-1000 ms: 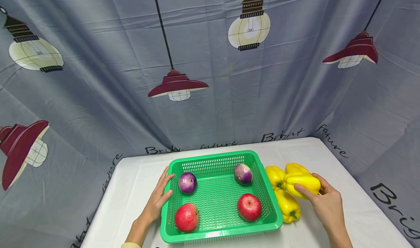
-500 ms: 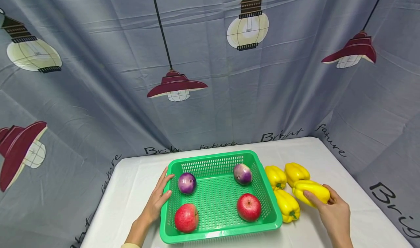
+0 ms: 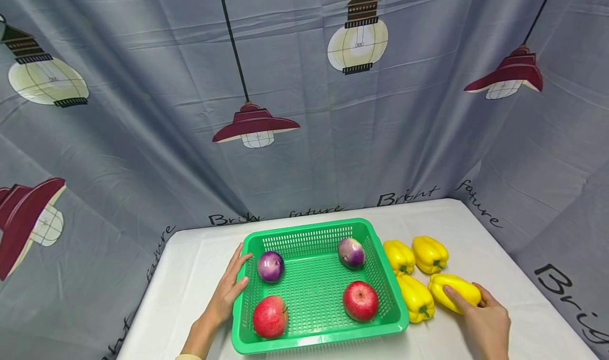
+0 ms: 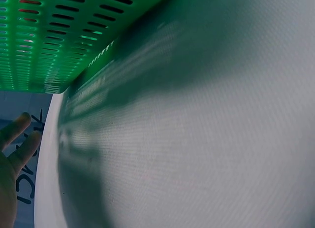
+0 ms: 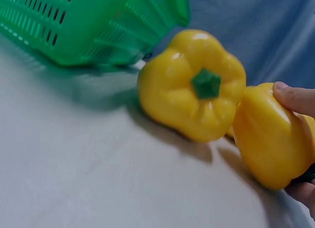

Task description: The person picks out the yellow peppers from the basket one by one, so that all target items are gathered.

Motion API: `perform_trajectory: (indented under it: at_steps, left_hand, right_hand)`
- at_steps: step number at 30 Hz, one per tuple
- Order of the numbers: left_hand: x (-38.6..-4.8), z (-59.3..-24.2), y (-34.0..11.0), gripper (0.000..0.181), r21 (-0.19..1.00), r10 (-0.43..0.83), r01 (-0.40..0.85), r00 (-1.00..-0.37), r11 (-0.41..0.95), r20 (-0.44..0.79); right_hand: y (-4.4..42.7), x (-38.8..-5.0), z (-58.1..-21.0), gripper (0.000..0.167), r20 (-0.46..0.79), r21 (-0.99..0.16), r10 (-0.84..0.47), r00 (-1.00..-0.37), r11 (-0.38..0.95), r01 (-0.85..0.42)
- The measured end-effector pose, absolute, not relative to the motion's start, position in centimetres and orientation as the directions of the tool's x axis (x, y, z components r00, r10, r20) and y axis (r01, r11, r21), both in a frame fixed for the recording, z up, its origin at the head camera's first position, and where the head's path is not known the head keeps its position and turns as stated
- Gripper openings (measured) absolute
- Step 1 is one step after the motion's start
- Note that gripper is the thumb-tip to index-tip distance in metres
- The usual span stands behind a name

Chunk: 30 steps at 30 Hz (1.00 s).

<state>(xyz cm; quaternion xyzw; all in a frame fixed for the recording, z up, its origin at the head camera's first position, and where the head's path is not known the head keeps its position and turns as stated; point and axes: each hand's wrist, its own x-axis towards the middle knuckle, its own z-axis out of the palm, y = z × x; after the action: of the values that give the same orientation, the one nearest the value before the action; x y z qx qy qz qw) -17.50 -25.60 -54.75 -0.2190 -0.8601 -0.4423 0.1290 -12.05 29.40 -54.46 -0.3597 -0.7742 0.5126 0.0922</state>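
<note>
My right hand (image 3: pixel 485 320) grips a yellow bell pepper (image 3: pixel 457 292), thumb on one side and fingers on the other. In the right wrist view that pepper (image 5: pixel 269 139) is low over the white cloth; whether it touches the cloth I cannot tell. Beside it are three more yellow bell peppers, one in front (image 3: pixel 416 298), one behind (image 3: pixel 430 254) and one by the basket (image 3: pixel 398 257). My left hand (image 3: pixel 222 295) rests at the left rim of a green plastic basket (image 3: pixel 323 341), its fingers spread and nearly straight.
Inside the basket lie two purple-and-white round vegetables, one left (image 3: pixel 270 266) and one right (image 3: pixel 352 252), and two red apples, one left (image 3: pixel 270 316) and one right (image 3: pixel 360 301). A grey printed curtain (image 3: pixel 304 175) surrounds the white-covered table (image 3: pixel 176 275).
My right hand has carried its pepper rightward and toward me, away from the other peppers and lower. The left hand and the basket have stayed where they were.
</note>
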Motion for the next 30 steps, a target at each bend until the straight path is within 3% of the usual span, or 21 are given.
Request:
perform_trajectory:
  at_steps: [16, 24, 30]
  left_hand:
    - [-17.4, -54.7, -25.5, 0.052, 0.713, 0.27, 0.49, -0.872, 0.501, 0.409]
    - [-17.5, -54.8, -25.6, 0.052, 0.709, 0.269, 0.494, -0.869, 0.504, 0.416]
    - [-17.5, -54.9, -25.6, 0.052, 0.709, 0.263, 0.492, -0.87, 0.505, 0.416]
  right_hand:
    - [29.5, -12.0, -54.9, 0.103, -0.187, -0.849, 0.688, -0.701, 0.246, 0.468]
    - [30.1, -11.1, -54.9, 0.084, -0.132, -0.835, 0.704, -0.698, 0.3, 0.461]
    - [30.4, -10.6, -55.0, 0.088, -0.166, -0.803, 0.699, -0.696, 0.314, 0.507]
